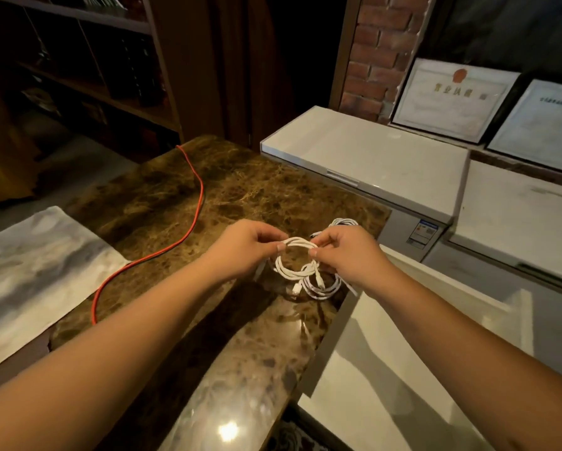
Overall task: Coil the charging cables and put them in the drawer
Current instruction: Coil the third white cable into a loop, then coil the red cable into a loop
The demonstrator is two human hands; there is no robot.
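Over the marble counter [240, 196], you hold a half-wound white charging cable [294, 258] between both hands: your left hand [243, 249] pinches the top of the loop at its left, and your right hand [348, 255] pinches it at its right, fingers of each curled onto the strands. The coil hangs just above the counter's right edge, with its lower turns and one plug end drooping toward the stone. The risk, as it looks from here, is that the loose turns spring open if either pinch slackens, since nothing binds them; the dangling plug could also snag the second coiled white cable [325, 286] lying on the counter directly beneath, tangling the two. A third white bundle [343, 222] sits on the counter just beyond your right hand, and could be knocked off the near edge toward the white chest freezers [370, 157]. Count: three white cables or bundles, as far as can be told, and one red cord [188, 222] trailing across the counter's left side and over its edge. Two framed certificates [448, 99] lean beyond the freezers. No drawer can be made out in this view.
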